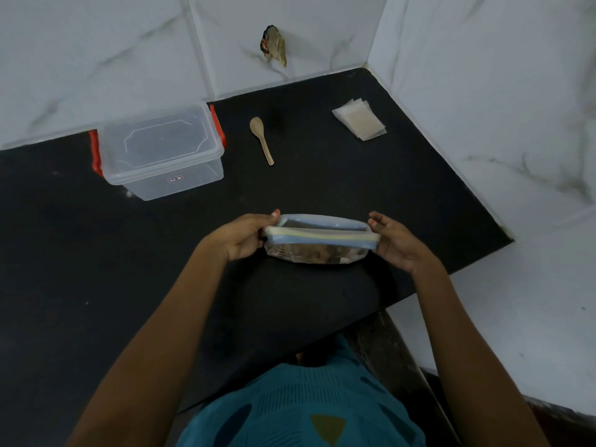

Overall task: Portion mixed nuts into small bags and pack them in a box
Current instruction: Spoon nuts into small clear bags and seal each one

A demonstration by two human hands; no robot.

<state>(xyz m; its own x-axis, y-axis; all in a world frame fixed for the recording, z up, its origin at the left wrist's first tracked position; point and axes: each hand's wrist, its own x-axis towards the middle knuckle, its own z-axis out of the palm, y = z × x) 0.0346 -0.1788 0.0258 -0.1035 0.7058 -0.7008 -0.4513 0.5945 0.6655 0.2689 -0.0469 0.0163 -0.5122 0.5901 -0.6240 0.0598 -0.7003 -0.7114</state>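
A clear zip bag of mixed nuts stands on the black counter, its blue and yellow zip mouth pulled partly apart. My left hand pinches the bag's left end and my right hand pinches its right end. A clear plastic box with red latches and its lid on sits at the back left. A wooden spoon lies to the right of the box. A small stack of little clear bags lies at the back right.
White marble-pattern tiled walls close off the back and right side of the counter. A broken spot in the tile shows on the back wall. The counter's right edge runs diagonally toward me, close to my right forearm.
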